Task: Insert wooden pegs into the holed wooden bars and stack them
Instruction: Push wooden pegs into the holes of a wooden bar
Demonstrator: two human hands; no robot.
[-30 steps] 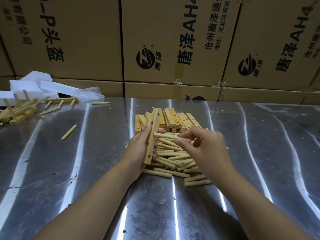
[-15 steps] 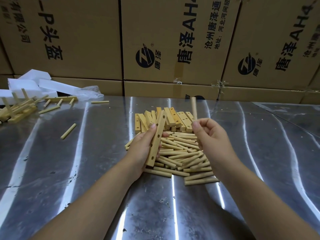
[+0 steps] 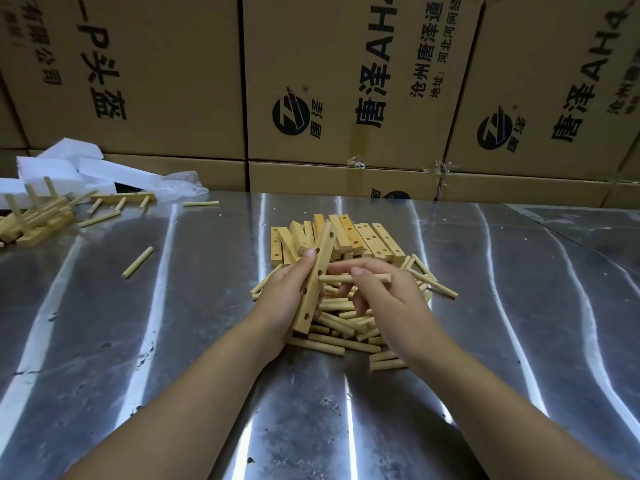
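Misalignment is the main risk here. The left hand (image 3: 287, 299) grips a holed wooden bar (image 3: 320, 258), tilted above the peg pile (image 3: 346, 337) on the worktop (image 3: 173, 341). The right hand (image 3: 388, 299) pinches a wooden peg (image 3: 367, 278) sideways, its tip at one of the bar's middle holes. If the peg enters at an angle, it will likely jam or slip from the fingertips into the pile.

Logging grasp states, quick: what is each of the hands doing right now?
Left hand: grips the holed wooden bar, held tilted upright.
Right hand: pinches a wooden peg, level, pointed at the bar.
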